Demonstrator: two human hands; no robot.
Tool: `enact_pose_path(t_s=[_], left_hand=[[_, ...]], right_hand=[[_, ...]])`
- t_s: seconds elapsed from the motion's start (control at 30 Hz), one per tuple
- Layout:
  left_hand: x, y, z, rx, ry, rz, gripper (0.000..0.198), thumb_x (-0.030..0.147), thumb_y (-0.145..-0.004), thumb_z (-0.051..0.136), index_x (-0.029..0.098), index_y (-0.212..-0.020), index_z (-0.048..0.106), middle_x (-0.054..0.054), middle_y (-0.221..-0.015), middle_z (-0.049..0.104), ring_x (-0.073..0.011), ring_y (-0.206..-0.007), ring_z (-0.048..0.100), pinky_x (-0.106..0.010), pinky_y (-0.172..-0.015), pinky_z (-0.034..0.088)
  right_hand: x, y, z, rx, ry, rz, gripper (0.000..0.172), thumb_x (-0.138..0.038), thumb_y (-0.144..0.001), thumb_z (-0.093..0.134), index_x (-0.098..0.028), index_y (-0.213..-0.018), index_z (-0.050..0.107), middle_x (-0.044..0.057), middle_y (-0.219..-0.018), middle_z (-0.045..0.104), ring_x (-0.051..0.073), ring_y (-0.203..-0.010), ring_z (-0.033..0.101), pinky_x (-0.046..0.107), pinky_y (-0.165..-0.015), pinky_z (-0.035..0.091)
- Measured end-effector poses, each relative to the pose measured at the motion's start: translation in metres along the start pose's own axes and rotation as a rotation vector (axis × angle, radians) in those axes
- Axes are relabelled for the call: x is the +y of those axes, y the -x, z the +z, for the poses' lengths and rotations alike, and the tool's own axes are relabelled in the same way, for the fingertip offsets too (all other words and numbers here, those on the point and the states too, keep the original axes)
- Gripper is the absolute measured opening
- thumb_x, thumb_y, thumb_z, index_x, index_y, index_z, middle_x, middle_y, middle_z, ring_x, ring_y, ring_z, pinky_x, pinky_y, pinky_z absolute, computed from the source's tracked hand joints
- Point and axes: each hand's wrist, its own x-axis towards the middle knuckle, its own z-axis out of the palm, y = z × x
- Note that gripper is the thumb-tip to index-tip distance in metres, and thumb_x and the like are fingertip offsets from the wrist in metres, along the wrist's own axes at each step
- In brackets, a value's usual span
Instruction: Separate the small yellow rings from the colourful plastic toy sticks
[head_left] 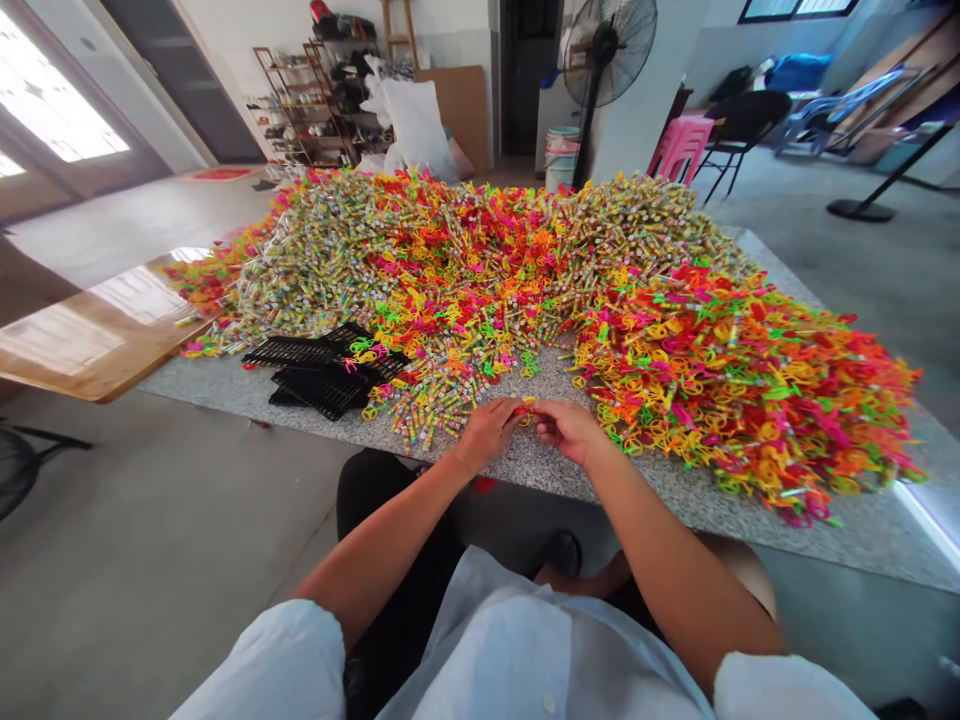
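My left hand (491, 435) and my right hand (571, 430) meet near the table's front edge. Their fingertips pinch a small red and yellow plastic piece (527, 406), partly covered by the fingers; its exact kind is too small to make out. Just left of my left hand lies a loose group of small printed tubes (435, 400). To the right of my right hand spreads a big heap of bright plastic pieces with loops (690, 370), in yellow, orange, red, pink and green. More tubes (330, 260) are piled behind, mixed with such pieces.
Black slotted plastic racks (322, 372) lie stacked on the speckled stone table (225, 390) at left. A shiny wooden board (97, 330) adjoins its left end. Beyond the heaps stand a white sack (416, 125), a fan (609, 50), a bucket (561, 165) and pink stools (684, 145).
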Motion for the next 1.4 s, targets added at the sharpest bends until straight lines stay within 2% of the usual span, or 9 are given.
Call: enact_pose_path(t_s=[0.37, 0.5, 0.63, 0.73, 0.87, 1.0, 1.1, 1.2, 1.4], left_hand=[[-0.012, 0.004, 0.010, -0.083, -0.070, 0.185, 0.033, 0.030, -0.101, 0.052, 0.022, -0.133, 0.059, -0.011, -0.120, 0.070, -0.0220, -0.112, 0.067, -0.038, -0.098, 0.055], [-0.022, -0.025, 0.011, -0.104, -0.178, 0.086, 0.043, 0.031, -0.098, 0.057, 0.019, -0.139, 0.053, -0.014, -0.135, 0.060, -0.0268, -0.130, 0.055, -0.043, -0.109, 0.047], [-0.032, -0.077, 0.021, -0.115, -0.361, -0.135, 0.030, 0.027, -0.097, 0.053, 0.019, -0.125, 0.063, -0.015, -0.125, 0.062, -0.0300, -0.124, 0.055, -0.044, -0.106, 0.045], [-0.036, -0.109, 0.033, -0.178, -0.386, -0.293, 0.035, 0.035, -0.093, 0.062, 0.021, -0.125, 0.064, -0.016, -0.121, 0.062, -0.0343, -0.120, 0.056, -0.045, -0.097, 0.048], [-0.034, -0.120, 0.043, -0.250, -0.349, -0.356, 0.030, 0.029, -0.090, 0.063, 0.018, -0.118, 0.069, -0.018, -0.118, 0.064, -0.0356, -0.117, 0.058, -0.045, -0.095, 0.047], [-0.036, -0.103, 0.033, -0.124, -0.084, -0.397, 0.026, 0.022, -0.087, 0.063, 0.022, -0.112, 0.070, -0.013, -0.110, 0.069, -0.0289, -0.110, 0.062, -0.039, -0.094, 0.047], [-0.039, -0.083, 0.012, 0.054, 0.392, -0.624, 0.025, 0.023, -0.088, 0.059, 0.022, -0.111, 0.067, -0.008, -0.099, 0.072, -0.0200, -0.086, 0.067, -0.030, -0.075, 0.051], [-0.040, -0.060, -0.015, 0.127, 0.940, -0.853, 0.015, 0.024, -0.085, 0.058, 0.018, -0.098, 0.063, -0.007, -0.090, 0.073, -0.0150, -0.065, 0.064, -0.024, -0.054, 0.044], [-0.041, -0.021, -0.054, 0.238, 1.338, -0.916, 0.035, 0.018, -0.072, 0.067, 0.019, -0.105, 0.058, -0.006, -0.092, 0.074, -0.0158, -0.064, 0.068, -0.024, -0.052, 0.050]], right_hand=[[0.008, 0.009, -0.008, 0.012, 0.200, -0.112, 0.015, -0.029, -0.078, 0.074, -0.016, -0.077, 0.068, 0.000, -0.062, 0.066, 0.009, -0.043, 0.056, 0.018, -0.038, 0.043], [-0.041, 0.013, -0.026, 0.246, 0.342, -0.475, 0.020, -0.037, -0.079, 0.072, -0.017, -0.080, 0.068, -0.001, -0.060, 0.063, 0.011, -0.042, 0.056, 0.020, -0.037, 0.042], [-0.123, 0.016, -0.056, 0.477, 0.072, -0.911, 0.037, -0.040, -0.083, 0.069, -0.025, -0.117, 0.064, 0.000, -0.091, 0.071, 0.010, -0.052, 0.063, 0.020, -0.042, 0.048], [-0.159, 0.009, -0.067, 0.454, -0.077, -0.971, 0.051, -0.039, -0.086, 0.066, -0.033, -0.135, 0.051, 0.001, -0.117, 0.067, 0.013, -0.068, 0.071, 0.021, -0.046, 0.052], [-0.143, -0.017, -0.058, 0.396, 0.190, -0.850, 0.051, -0.038, -0.083, 0.067, -0.026, -0.131, 0.057, 0.005, -0.116, 0.069, 0.012, -0.062, 0.069, 0.021, -0.044, 0.051], [-0.101, -0.064, -0.032, 0.323, 0.835, -0.566, 0.030, -0.030, -0.090, 0.057, -0.018, -0.114, 0.071, 0.007, -0.092, 0.075, 0.016, -0.059, 0.069, 0.025, -0.050, 0.054], [-0.081, -0.101, -0.012, 0.336, 1.271, -0.506, 0.028, -0.019, -0.092, 0.053, -0.017, -0.109, 0.074, 0.009, -0.094, 0.076, 0.021, -0.085, 0.074, 0.031, -0.078, 0.058], [-0.070, -0.129, 0.004, 0.343, 1.393, -0.532, 0.026, -0.016, -0.089, 0.057, -0.014, -0.108, 0.075, 0.018, -0.117, 0.071, 0.030, -0.115, 0.066, 0.039, -0.101, 0.048], [-0.058, -0.150, 0.018, 0.466, 1.669, -0.514, 0.033, -0.029, -0.094, 0.055, -0.014, -0.120, 0.069, 0.022, -0.129, 0.061, 0.033, -0.112, 0.065, 0.042, -0.095, 0.049]])
